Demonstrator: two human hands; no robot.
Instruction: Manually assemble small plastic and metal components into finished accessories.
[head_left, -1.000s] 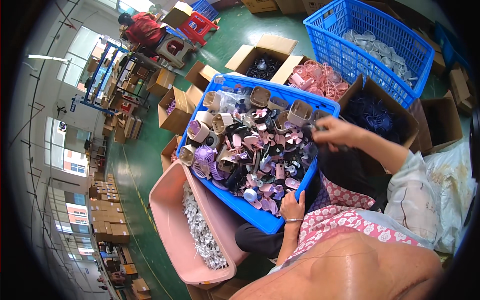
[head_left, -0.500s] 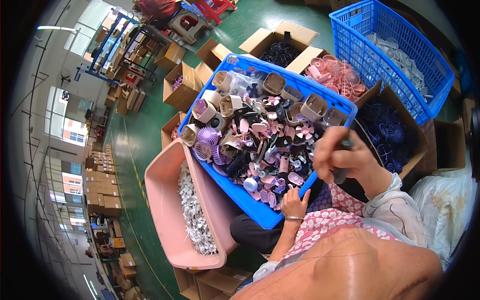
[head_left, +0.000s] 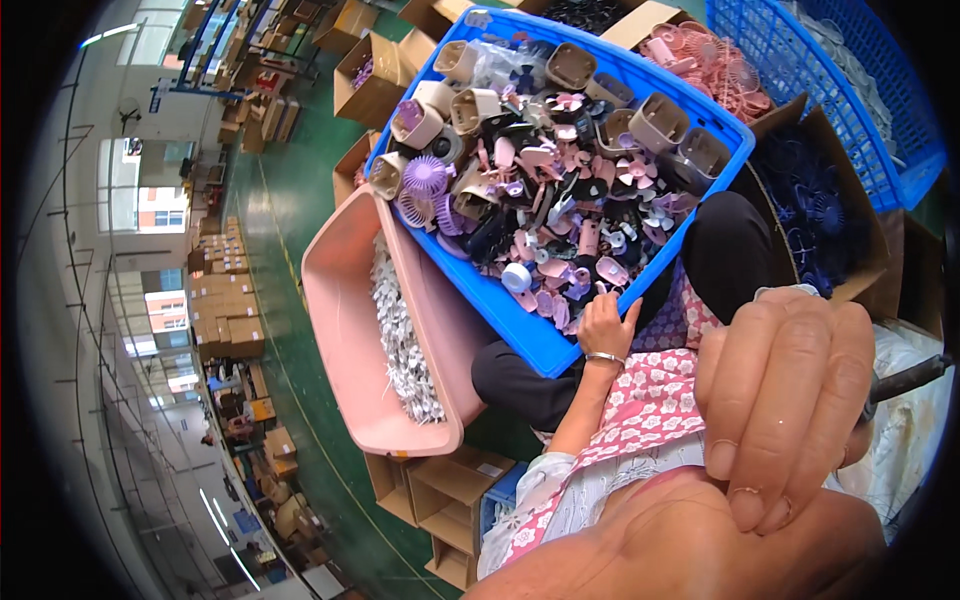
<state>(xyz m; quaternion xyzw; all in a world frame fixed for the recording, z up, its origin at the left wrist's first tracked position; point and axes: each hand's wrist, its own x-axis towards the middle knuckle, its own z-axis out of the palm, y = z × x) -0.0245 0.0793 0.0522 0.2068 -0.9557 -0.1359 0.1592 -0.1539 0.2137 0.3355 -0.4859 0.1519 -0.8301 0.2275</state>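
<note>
A large blue tray point(head_left: 545, 350) lies tilted across my lap, heaped with small pink, lilac and black plastic parts point(head_left: 560, 190). On the tray's near edge rests my left hand point(head_left: 604, 328), thumb apart from the fingers, holding nothing. Raised close to the camera at lower right, my right hand point(head_left: 785, 400) is closed with its fingers curled down. From its far side sticks out a dark rod-shaped tool point(head_left: 910, 380); the rest of it is hidden by the hand, and its kind cannot be made out. Several beige cups point(head_left: 660, 122) stand among the parts, and a lilac fan grille point(head_left: 425, 176) lies at the left.
Left of the tray stands a pink bin point(head_left: 340, 330) with many small white pieces. Cardboard boxes hold pink fan parts point(head_left: 705, 65) and dark blue parts point(head_left: 815, 215). A blue crate point(head_left: 830, 90) stands at the far right, with a white sack point(head_left: 905, 430) nearer me.
My right hand has come from beside the tray toward the camera, still holding the dark tool. The view has tipped, so the tray sits higher. My left hand stays on the tray's edge.
</note>
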